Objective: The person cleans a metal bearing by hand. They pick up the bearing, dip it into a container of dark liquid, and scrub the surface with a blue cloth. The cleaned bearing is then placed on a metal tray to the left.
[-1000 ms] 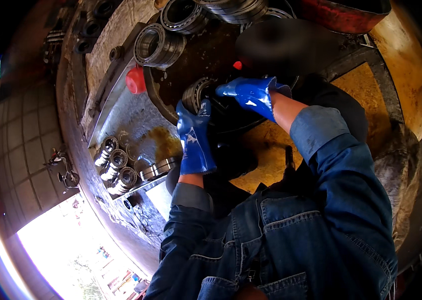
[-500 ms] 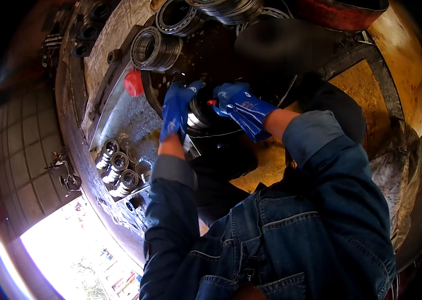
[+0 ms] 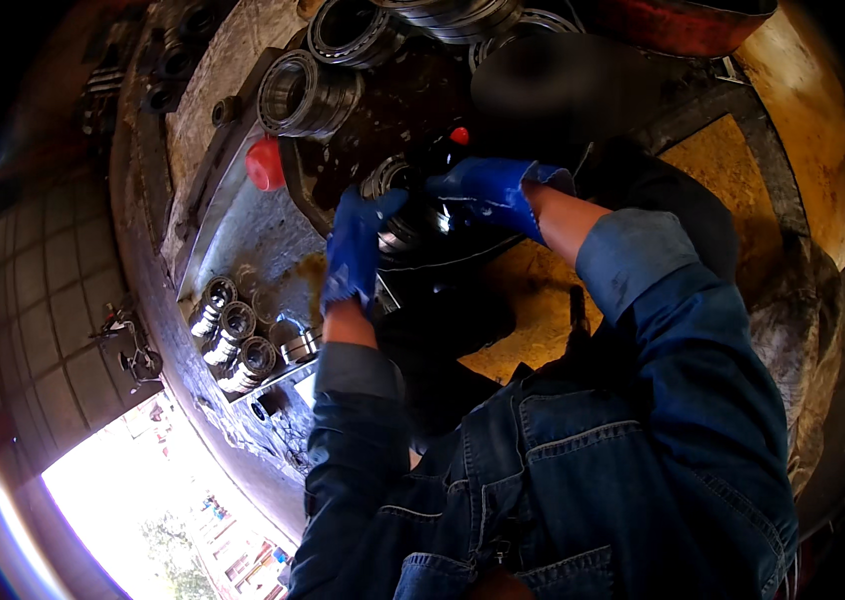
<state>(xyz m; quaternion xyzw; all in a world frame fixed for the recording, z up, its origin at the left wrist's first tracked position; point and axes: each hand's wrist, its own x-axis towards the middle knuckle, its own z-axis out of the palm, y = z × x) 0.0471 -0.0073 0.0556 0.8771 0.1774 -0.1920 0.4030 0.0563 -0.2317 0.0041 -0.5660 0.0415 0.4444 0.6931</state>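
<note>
Both hands wear blue rubber gloves over a dark round pan (image 3: 328,185). My left hand (image 3: 355,240) is closed around the left side of a shiny roller bearing (image 3: 395,238), which stands on edge in the pan. To the right of the bearing, my right hand (image 3: 491,190) is closed, its fingers pointing left toward it. A small red tip (image 3: 459,135) shows just beyond the right glove, on a dark object that I cannot make out in the shadow. The right fingertips are partly lost in the dark.
Large bearing rings (image 3: 308,95) stand at the pan's far left, with more stacked rings (image 3: 358,35) behind. A red cup (image 3: 265,163) sits left of the pan. Several small bearings (image 3: 238,320) line the metal tray (image 3: 233,235). A red container (image 3: 683,25) is at the far right.
My right hand has turned and flattened, its wrist shifting slightly right. The red tip has moved from under the right fingers to beyond them. My left hand has dropped slightly nearer.
</note>
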